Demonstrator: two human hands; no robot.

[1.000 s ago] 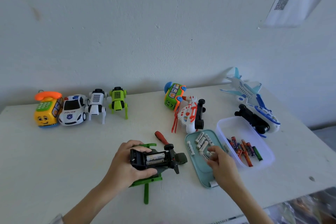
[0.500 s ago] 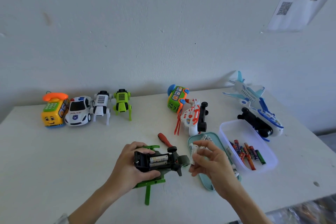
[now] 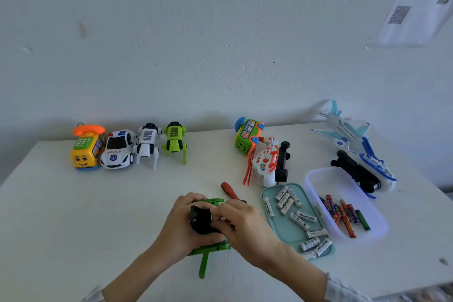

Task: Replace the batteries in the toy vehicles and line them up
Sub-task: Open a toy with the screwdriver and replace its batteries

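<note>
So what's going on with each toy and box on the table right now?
Green toy: belly up, gripped by left hand.
Right hand: pinching a white battery at it.
Four toys at back left, e.g. police car: upright, lined up.
White-orange toy: on its side.
Teal lid: holds white batteries.
Clear box: open, coloured batteries inside.

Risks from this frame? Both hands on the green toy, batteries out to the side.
1. The right hand covers the battery bay of the green toy, so the cell's polarity cannot be checked; it may go in reversed.
2. The screwdriver lies just behind the hands; a knuckle could roll it away.
3. The white batteries lie loose on the teal lid beside the tub of coloured batteries; the two lots could get mixed.
</note>
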